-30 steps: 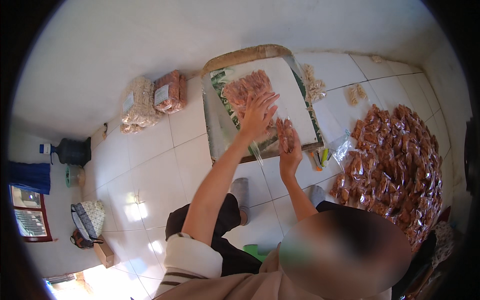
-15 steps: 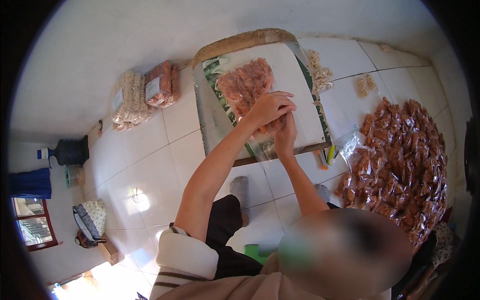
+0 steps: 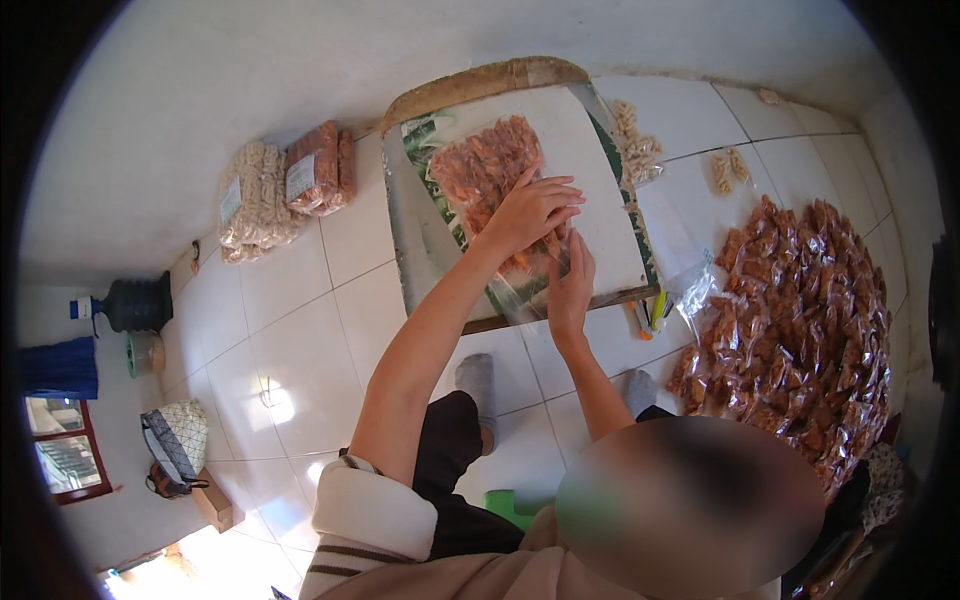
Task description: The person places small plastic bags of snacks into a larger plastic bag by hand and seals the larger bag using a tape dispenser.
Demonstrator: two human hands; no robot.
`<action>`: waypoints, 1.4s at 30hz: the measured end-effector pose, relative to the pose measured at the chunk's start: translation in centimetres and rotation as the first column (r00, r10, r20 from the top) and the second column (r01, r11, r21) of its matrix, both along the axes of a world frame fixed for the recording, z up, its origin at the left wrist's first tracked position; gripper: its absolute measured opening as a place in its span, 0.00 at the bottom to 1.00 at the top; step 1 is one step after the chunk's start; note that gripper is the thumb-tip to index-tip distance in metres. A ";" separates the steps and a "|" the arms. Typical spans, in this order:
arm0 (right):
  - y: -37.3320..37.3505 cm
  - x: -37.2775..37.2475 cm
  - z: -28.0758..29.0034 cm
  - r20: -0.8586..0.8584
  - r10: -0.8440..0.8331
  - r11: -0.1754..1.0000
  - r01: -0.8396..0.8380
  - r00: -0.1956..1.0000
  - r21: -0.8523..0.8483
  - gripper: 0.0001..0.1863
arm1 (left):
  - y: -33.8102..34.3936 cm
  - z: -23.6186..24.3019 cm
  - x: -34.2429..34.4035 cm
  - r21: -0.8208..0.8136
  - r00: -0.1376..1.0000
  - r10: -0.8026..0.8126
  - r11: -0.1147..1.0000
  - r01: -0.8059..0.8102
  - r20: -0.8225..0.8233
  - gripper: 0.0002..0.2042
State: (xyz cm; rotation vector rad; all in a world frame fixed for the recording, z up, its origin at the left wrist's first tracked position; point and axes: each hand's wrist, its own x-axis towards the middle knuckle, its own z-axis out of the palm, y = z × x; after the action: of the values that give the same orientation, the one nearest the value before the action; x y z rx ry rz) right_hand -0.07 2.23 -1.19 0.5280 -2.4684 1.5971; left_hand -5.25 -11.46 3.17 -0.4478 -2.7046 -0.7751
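A large clear plastic bag (image 3: 487, 160) filled with small reddish-brown snack packets lies on a low board-topped table (image 3: 606, 235). My left hand (image 3: 532, 212) rests over the bag's right part, its fingers stretched out toward the right. Close by, at the bag's lower right side, my right hand (image 3: 571, 285) stands with its fingers extended against the plastic. The bag's loose clear end spreads below my left wrist. Part of the contents is hidden under my left hand.
A big heap of reddish-brown snack packets (image 3: 800, 320) covers the floor on the right. Several pale packets (image 3: 636, 145) lie beside the table, near cutting tools (image 3: 655, 312). Filled bags, one pale (image 3: 258, 200) and one reddish (image 3: 320, 170), stand by the wall. A water jug (image 3: 138, 303) is far left.
My right hand has drawn slightly down and away from the left fingertips, opening a small gap between the hands. My left hand stays on the bag, shifted slightly.
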 end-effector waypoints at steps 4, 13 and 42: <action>-0.1 -1.6 -0.8 -0.041 0.027 0.999 -0.029 0.999 -0.040 0.24 | 0.3 -0.2 -0.2 0.000 0.999 -0.036 0.999 0.036 0.010 0.10; 3.7 -3.8 -0.8 -0.232 0.435 0.898 -0.400 0.870 0.183 0.30 | 0.5 -0.8 -0.2 -0.112 0.997 0.038 0.993 -0.045 -0.061 0.09; 35.7 -10.5 -9.7 0.340 -0.441 0.883 0.335 0.831 0.329 0.17 | 38.9 -15.8 -4.1 0.574 0.935 0.014 0.786 -0.230 0.354 0.17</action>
State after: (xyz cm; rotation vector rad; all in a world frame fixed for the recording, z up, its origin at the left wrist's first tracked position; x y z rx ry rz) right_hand -10.58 37.96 -10.85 -0.3225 -2.8528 1.3283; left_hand -9.35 27.47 -12.61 0.0273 -2.5097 -1.7345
